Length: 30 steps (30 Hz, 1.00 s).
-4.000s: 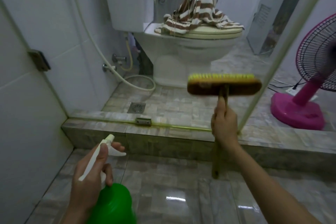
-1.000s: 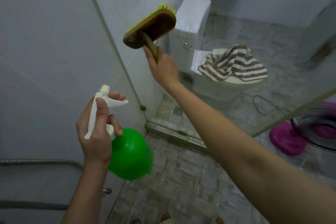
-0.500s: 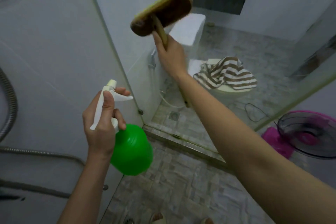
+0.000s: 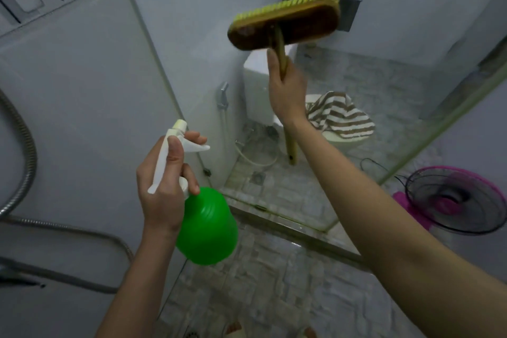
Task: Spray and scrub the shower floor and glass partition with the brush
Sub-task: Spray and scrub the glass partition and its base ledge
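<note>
Right hand (image 4: 288, 90) grips the brush (image 4: 285, 23) handle upright, head level, bristles toward the glass partition (image 4: 356, 145); left hand (image 4: 162, 186) grasps a spray bottle (image 4: 207, 228).

Dim cool light, soft blur, wide-angle distortion

One brush (image 4: 285, 25), one spray bottle (image 4: 205, 228), one towel (image 4: 340, 115), one fan (image 4: 455, 200).

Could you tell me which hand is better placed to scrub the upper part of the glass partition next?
Right: the right hand grips the brush, its head raised high with bristles toward the glass partition. The left hand sits lower, holding the green spray bottle.
</note>
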{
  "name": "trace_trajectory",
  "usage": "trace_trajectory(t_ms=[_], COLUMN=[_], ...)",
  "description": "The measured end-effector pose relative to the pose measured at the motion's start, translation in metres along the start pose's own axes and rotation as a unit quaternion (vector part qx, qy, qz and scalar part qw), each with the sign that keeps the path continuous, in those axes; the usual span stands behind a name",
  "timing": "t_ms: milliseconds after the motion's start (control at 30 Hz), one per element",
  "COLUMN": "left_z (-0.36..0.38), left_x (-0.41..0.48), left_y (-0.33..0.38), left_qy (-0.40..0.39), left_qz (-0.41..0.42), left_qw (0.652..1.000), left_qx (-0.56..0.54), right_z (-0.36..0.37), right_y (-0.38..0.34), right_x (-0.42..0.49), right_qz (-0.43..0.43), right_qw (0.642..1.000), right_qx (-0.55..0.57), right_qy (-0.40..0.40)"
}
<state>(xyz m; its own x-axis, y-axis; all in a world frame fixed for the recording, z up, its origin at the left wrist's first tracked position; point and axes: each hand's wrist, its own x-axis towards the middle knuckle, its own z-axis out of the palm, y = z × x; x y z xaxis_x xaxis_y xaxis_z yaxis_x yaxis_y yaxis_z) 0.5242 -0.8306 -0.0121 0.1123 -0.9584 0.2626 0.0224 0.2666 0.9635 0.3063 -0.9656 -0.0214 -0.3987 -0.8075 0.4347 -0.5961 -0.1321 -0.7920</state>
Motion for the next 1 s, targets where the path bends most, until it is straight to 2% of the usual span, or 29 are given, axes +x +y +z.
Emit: trace_trajectory(t_ms=[100,200,267,333,467,533,600,700,767,833,1000], left_z=[0.012,0.023,0.031,0.04,0.063,0.074,0.082,0.093,0.102,0.11,0.128], left_x=[-0.009,-0.017,-0.023,-0.028,-0.037,-0.043,-0.049,-0.056,-0.061,-0.063,-0.061], left_y=[0.002,0.005,0.008,0.011,0.015,0.016,0.017,0.015,0.013,0.013,0.014], left_qy=[-0.011,-0.017,-0.024,-0.032,-0.043,-0.053,-0.059,-0.059,-0.06,-0.062,-0.059], left_qz=[0.0,0.001,0.004,0.003,0.002,0.004,0.002,-0.013,-0.019,-0.019,-0.022], left_qw=[1.0,1.0,1.0,0.999,0.999,0.999,0.998,0.998,0.998,0.998,0.998], left_qx=[-0.009,-0.009,-0.011,-0.012,-0.004,-0.009,-0.017,-0.025,-0.024,-0.027,-0.024], right_z=[-0.03,-0.065,-0.079,-0.087,-0.114,-0.129,-0.135,-0.135,-0.139,-0.145,-0.184], right_y=[0.05,0.121,0.135,0.11,0.013,0.011,0.055,0.153,0.187,0.176,0.076], right_x=[-0.032,-0.103,-0.118,-0.089,-0.004,0.005,-0.02,-0.102,-0.142,-0.132,-0.034], right_qz=[0.003,0.096,0.147,0.133,0.024,-0.002,0.03,0.148,0.197,0.185,0.052], right_qw=[0.998,0.991,0.986,0.991,0.996,0.99,0.993,0.988,0.98,0.983,0.994], right_qx=[-0.048,-0.088,-0.082,-0.023,0.073,0.111,0.063,-0.008,-0.013,0.008,0.066], right_qy=[0.039,-0.013,-0.016,-0.003,0.048,0.088,0.092,0.036,0.008,0.014,0.069])
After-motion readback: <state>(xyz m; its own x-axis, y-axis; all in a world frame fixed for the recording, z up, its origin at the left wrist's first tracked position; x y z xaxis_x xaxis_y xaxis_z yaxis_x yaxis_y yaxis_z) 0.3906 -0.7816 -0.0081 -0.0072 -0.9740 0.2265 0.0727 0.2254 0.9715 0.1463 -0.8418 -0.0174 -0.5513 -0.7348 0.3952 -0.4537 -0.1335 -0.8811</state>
